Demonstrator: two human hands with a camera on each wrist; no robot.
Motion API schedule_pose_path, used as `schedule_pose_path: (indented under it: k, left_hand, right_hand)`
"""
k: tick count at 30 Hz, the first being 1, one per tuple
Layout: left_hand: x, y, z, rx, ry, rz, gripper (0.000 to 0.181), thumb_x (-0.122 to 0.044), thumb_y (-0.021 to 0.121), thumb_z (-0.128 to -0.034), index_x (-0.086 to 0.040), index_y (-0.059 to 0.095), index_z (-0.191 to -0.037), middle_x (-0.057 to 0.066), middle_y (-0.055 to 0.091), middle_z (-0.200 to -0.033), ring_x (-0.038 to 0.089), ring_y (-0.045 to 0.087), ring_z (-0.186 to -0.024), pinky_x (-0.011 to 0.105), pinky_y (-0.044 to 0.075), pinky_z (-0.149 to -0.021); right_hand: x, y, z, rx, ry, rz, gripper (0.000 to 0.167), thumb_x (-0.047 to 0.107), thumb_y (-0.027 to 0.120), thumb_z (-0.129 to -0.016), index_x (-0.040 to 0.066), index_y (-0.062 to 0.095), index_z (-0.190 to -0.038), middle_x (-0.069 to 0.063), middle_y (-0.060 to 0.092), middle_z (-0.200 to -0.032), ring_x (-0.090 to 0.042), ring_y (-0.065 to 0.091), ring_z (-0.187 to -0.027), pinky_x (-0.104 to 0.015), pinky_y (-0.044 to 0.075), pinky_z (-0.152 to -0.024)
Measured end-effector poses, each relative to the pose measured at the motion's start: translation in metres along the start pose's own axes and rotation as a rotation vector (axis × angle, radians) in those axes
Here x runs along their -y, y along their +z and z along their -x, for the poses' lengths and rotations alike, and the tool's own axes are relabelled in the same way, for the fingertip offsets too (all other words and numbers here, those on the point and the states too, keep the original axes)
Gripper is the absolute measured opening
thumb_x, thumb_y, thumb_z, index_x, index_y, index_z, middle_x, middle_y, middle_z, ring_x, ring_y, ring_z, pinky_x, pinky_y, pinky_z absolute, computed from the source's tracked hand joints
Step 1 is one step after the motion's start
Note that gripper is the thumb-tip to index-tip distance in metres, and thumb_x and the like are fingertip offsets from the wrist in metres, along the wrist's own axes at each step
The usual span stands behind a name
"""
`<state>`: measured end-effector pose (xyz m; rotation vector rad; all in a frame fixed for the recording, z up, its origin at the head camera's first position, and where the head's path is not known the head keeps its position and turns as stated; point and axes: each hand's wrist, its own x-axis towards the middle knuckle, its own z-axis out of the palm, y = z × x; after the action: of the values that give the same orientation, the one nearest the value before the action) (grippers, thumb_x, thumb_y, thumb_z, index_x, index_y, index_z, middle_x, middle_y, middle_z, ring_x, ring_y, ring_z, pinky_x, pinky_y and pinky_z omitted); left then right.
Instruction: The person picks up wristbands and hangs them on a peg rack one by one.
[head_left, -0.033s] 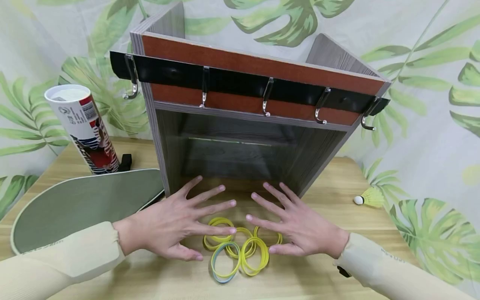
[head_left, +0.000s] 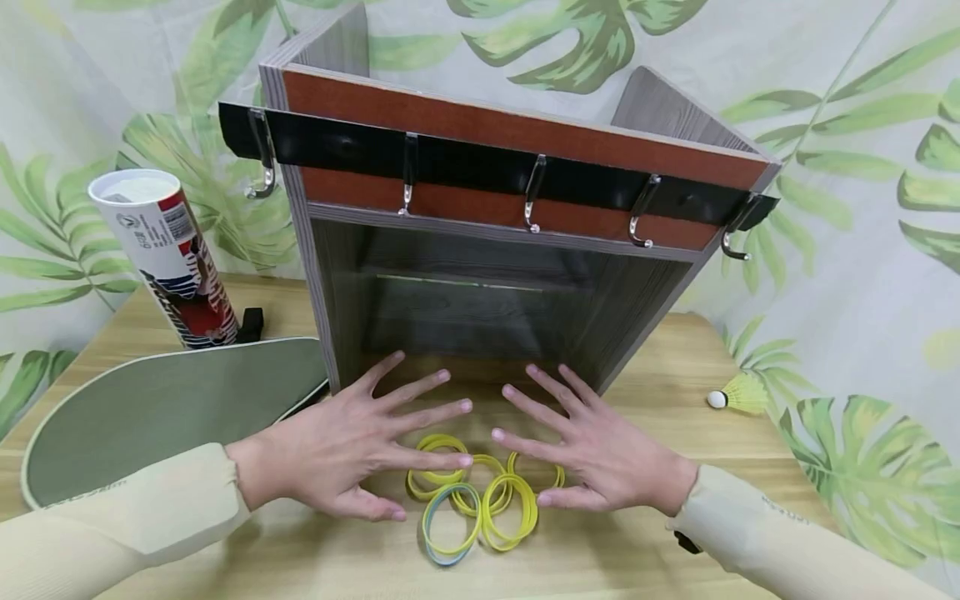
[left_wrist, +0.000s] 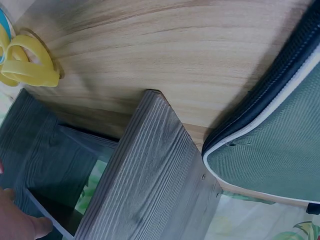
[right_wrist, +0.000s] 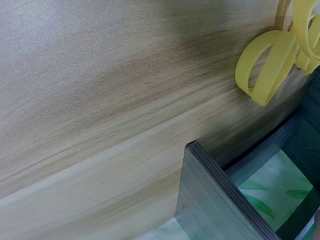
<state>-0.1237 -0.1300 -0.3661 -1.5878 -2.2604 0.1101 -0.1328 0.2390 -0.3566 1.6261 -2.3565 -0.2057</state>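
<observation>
Wooden table [head_left: 615,567], open shelf's edges [head_left: 312,275] ahead, left fingers [head_left: 431,459] and right fingers [head_left: 528,447] spread wide, yellow bands [right_wrist: 274,70] nearby

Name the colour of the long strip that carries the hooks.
Black; the strip shows best in the head view.

And it's a crowded picture from the head: the left hand [head_left: 341,450] and right hand [head_left: 611,458] cover parts of the yellow bands [right_wrist: 274,67], overlapping too much to count! The grey wooden unit [head_left: 630,300] is dim deep inside, its side panel hiding one end of the green case [head_left: 180,408]. The smallest print on the tube [head_left: 168,258]? Unreadable. A black object [head_left: 687,542] peeks from under the right sleeve [head_left: 780,533], mostly hidden. Over to the left wrist: hand, bands and case all sliced by the edges! Right wrist: only a sliver of hand, bands and unit cropped.
</observation>
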Motion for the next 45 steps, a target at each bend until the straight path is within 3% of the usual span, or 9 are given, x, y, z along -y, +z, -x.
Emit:
schedule_pose_path:
  k: [9,15,21,27,33,36,39,42,45]
  left_hand:
    - [0.004,-0.001,0.003,-0.01,0.002,-0.016,0.081,-0.077,0.049,-0.0955,-0.05,0.018,-0.165,0.002,0.027,-0.175,0.038,0.028,-0.16,0.075,0.035,-0.115]
    - [0.005,-0.005,0.002,-0.018,0.001,-0.021,0.081,-0.077,0.049,-0.0951,-0.049,0.019,-0.165,0.002,0.027,-0.175,0.037,0.029,-0.16,0.076,0.035,-0.115]
    - [0.009,-0.011,0.0,-0.008,-0.015,-0.003,0.078,-0.077,0.043,-0.0983,-0.049,0.015,-0.165,0.001,0.021,-0.177,0.035,0.026,-0.161,0.075,0.032,-0.118]
    - [0.01,-0.018,0.002,-0.043,-0.077,0.063,0.077,-0.073,0.049,-0.0985,-0.047,0.02,-0.165,0.001,0.024,-0.176,0.033,0.035,-0.158,0.069,0.041,-0.115]
    - [0.009,-0.028,0.008,-0.084,-0.153,0.078,0.08,-0.068,0.059,-0.096,-0.045,0.025,-0.165,0.0,0.029,-0.174,0.031,0.043,-0.153,0.061,0.047,-0.114]
    - [0.009,-0.032,0.011,-0.155,-0.171,0.064,0.068,-0.063,0.051,-0.1032,-0.038,0.032,-0.164,0.002,0.039,-0.17,0.028,0.048,-0.149,0.054,0.052,-0.109]
    - [0.009,-0.035,0.015,-0.302,-0.192,0.057,0.056,-0.053,0.041,-0.1104,-0.024,0.051,-0.157,0.004,0.059,-0.153,0.025,0.06,-0.132,0.046,0.058,-0.098]
    - [0.011,-0.033,0.018,-0.473,-0.22,0.061,0.046,-0.041,0.041,-0.1119,-0.012,0.072,-0.13,0.002,0.074,-0.122,0.019,0.068,-0.105,0.037,0.061,-0.082]
    - [0.016,-0.027,0.024,-0.603,-0.274,0.069,0.037,-0.032,0.047,-0.1096,-0.011,0.076,-0.099,-0.001,0.072,-0.095,0.015,0.065,-0.084,0.034,0.058,-0.069]
  right_hand:
    - [0.001,0.001,-0.001,0.0,0.033,-0.015,0.074,0.073,0.011,-0.105,0.035,0.026,-0.167,-0.011,0.018,-0.177,-0.044,0.02,-0.161,-0.064,0.022,-0.127]
    - [0.001,0.001,-0.003,0.025,0.055,-0.028,0.072,0.072,0.025,-0.106,0.034,0.021,-0.168,-0.011,0.019,-0.176,-0.036,0.019,-0.163,-0.055,0.015,-0.133]
    - [0.001,-0.001,-0.005,0.058,0.098,-0.059,0.072,0.067,0.035,-0.107,0.033,0.019,-0.168,-0.006,0.021,-0.176,-0.028,0.027,-0.162,-0.055,0.028,-0.131]
    - [0.008,-0.001,-0.009,0.109,0.161,-0.285,0.068,0.057,0.047,-0.108,0.029,0.029,-0.166,-0.001,0.04,-0.168,-0.02,0.044,-0.152,-0.044,0.046,-0.123]
    - [0.015,0.0,-0.014,0.158,0.247,-0.564,0.044,0.04,0.055,-0.109,0.013,0.057,-0.144,0.001,0.068,-0.135,-0.013,0.066,-0.12,-0.035,0.06,-0.101]
    - [0.017,0.003,-0.016,0.179,0.292,-0.667,0.029,0.028,0.058,-0.109,0.011,0.065,-0.131,0.002,0.073,-0.118,-0.006,0.067,-0.103,-0.028,0.061,-0.092]
    - [0.017,0.008,-0.018,0.197,0.319,-0.738,0.021,0.021,0.059,-0.109,0.01,0.069,-0.124,0.004,0.073,-0.111,0.0,0.065,-0.099,-0.025,0.061,-0.089]
    - [0.017,0.012,-0.019,0.216,0.345,-0.794,0.018,0.019,0.059,-0.108,0.01,0.069,-0.12,0.004,0.073,-0.11,0.001,0.065,-0.099,-0.024,0.061,-0.089]
    - [0.018,0.014,-0.02,0.24,0.364,-0.85,0.015,0.018,0.061,-0.107,0.011,0.069,-0.118,0.002,0.075,-0.109,0.002,0.066,-0.098,-0.023,0.062,-0.089]
